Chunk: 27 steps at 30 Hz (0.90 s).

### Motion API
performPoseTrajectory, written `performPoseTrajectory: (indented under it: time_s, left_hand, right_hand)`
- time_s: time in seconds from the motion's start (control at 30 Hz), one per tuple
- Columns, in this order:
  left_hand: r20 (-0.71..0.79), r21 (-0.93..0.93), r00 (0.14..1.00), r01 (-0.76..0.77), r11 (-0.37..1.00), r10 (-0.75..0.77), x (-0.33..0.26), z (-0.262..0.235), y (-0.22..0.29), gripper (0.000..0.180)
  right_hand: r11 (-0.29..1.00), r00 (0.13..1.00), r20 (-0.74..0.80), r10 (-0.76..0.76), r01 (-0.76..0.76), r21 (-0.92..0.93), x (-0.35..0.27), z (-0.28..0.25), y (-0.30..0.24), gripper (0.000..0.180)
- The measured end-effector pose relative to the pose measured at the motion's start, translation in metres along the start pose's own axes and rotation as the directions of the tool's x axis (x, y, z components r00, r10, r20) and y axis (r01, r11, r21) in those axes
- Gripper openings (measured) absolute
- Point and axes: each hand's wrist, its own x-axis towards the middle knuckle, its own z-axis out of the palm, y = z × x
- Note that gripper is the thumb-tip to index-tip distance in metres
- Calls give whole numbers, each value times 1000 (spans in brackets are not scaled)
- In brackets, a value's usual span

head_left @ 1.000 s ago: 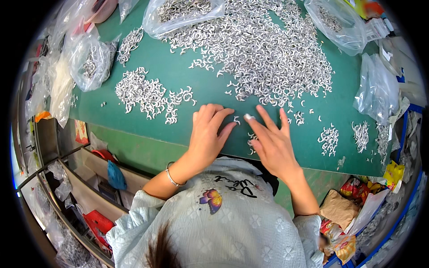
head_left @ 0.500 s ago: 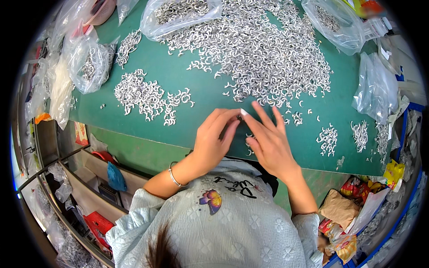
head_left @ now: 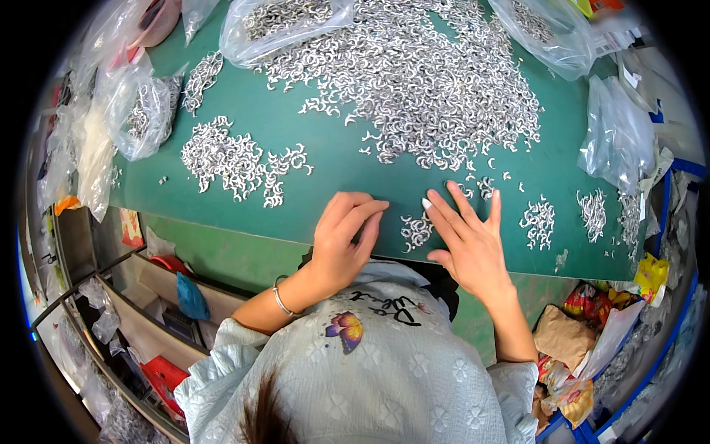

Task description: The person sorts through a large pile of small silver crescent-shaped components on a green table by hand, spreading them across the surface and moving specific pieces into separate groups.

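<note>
My left hand [head_left: 345, 235] hangs over the table's near edge, fingers curled and thumb drawn close to the index finger. Whether a small piece sits between those fingertips is too small to tell. To its right, my right hand [head_left: 472, 244] lies palm down with fingers spread and nothing visible in them. Between the hands is a little cluster of small silver crescent-shaped metal pieces [head_left: 416, 231]. A few more crescents [head_left: 485, 188] lie by the right fingertips. Beyond both hands spreads a large heap of the same crescents [head_left: 451, 92].
Smaller crescent piles lie at the left [head_left: 222, 159] and right [head_left: 538, 223] of the green tabletop [head_left: 333, 166]. Clear plastic bags [head_left: 285, 33] of pieces stand along the far side. A drawer unit [head_left: 151, 296] is at lower left, wrappers [head_left: 566, 333] at lower right.
My hands, fingertips close together before, have come apart. The right moved right and spread its fingers; the left drew slightly back. The small cluster between them shows more fully.
</note>
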Motion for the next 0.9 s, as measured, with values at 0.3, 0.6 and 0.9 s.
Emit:
performPoseTrajectory:
  time_s: [0.3, 0.6, 0.9]
  left_hand:
    - [532, 120, 807, -369, 922, 254, 3, 26, 16, 44]
    - [422, 54, 876, -283, 958, 234, -4, 13, -8, 30]
    - [77, 366, 997, -51, 929, 24, -9, -26, -29, 22]
  right_hand:
    - [954, 955, -99, 281, -289, -81, -62, 7, 23, 74]
    - [932, 871, -333, 362, -349, 100, -59, 14, 27, 73]
    - [960, 943, -199, 268, -242, 144, -1, 21, -7, 74]
